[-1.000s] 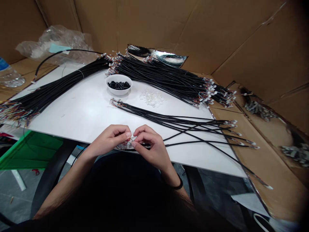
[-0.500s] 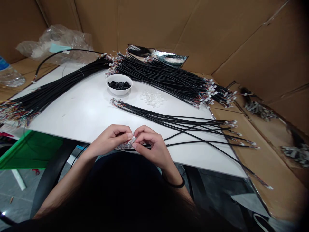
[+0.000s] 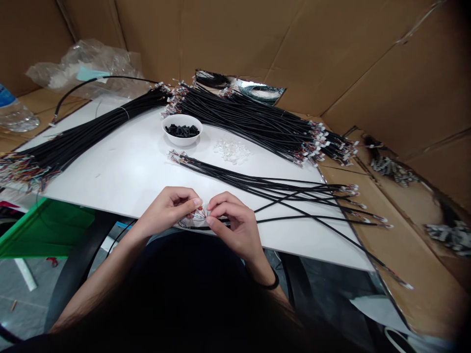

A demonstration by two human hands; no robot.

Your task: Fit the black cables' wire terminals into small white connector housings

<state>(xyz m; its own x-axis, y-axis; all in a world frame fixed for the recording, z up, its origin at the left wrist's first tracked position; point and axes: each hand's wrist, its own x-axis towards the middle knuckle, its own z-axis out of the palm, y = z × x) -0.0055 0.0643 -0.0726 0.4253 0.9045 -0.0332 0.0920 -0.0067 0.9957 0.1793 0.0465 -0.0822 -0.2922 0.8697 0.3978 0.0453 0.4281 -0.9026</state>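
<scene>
Brown cardboard walls (image 3: 235,34) hem in the smooth white table (image 3: 125,171). From where I stand, the left hand (image 3: 174,208) has thumb and forefinger pinched on thin wires (image 3: 199,214); the right hand (image 3: 235,220) curls close by, fingertips slightly parted — whether they grip anything, I can't tell. Those wires sit between the two hands at the table's near edge, thin and loosely fanned. Beyond lie slim black cables (image 3: 224,172), a round white bowl (image 3: 182,141) of short black tubes (image 3: 182,131) and scattered white pieces (image 3: 231,150).
</scene>
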